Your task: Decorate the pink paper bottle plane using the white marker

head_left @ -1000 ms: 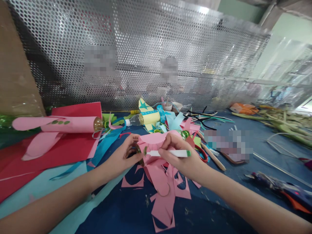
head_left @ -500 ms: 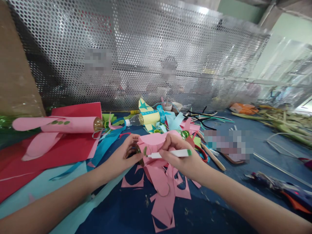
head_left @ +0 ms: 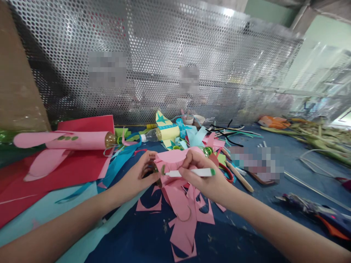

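A plastic bottle wrapped in pink paper point(head_left: 172, 156) lies in front of me, its green cap end point(head_left: 207, 151) pointing right. My left hand point(head_left: 148, 170) grips the bottle's left end, thumb below and fingers behind. Between the fingertips of my right hand point(head_left: 199, 170) is a white marker point(head_left: 174, 173) with a green end. Its tip meets the pink paper beside a green oval mark point(head_left: 163, 169); faint curved lines show nearby. Below hang pink paper flaps, and cut pink scraps point(head_left: 183, 233) lie under the bottle.
At left, a pink-wrapped bottle plane point(head_left: 79, 140) rests on red paper point(head_left: 27, 190). A yellow-wrapped bottle point(head_left: 168, 132) with blue stars stands behind my hands. To the right are red-handled scissors point(head_left: 229, 173), a wooden stick point(head_left: 241, 177), a phone point(head_left: 255, 166) and a glue gun point(head_left: 315, 212).
The marker tip has shifted very slightly on the pink paper near the green mark. Both hands and the bottle stay nearly in place.
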Tool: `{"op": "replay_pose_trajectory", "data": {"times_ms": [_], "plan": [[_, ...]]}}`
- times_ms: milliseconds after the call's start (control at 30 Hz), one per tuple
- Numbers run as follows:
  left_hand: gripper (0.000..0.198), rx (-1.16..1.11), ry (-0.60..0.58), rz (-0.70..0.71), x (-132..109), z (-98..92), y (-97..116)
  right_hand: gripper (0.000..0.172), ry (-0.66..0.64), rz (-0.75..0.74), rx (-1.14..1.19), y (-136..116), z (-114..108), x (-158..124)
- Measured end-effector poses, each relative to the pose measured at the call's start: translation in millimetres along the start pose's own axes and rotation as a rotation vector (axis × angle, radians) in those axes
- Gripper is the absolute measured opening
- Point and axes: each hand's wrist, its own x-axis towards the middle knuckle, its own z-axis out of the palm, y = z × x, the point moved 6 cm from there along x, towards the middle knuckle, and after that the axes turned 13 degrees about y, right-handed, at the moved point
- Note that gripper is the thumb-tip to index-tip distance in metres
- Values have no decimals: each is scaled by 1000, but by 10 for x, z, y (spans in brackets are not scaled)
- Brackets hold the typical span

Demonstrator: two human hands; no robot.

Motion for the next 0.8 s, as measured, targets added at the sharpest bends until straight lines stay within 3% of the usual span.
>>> {"op": "replay_pose_trajectory", "data": {"times_ms": [600,800], "plan": [[46,10,-1,16,6,5,15,18,8,64,3,12,-8,-2],[45,12,11,21,10,-4,2,20,13,22,0,-2,-5,4]]}}
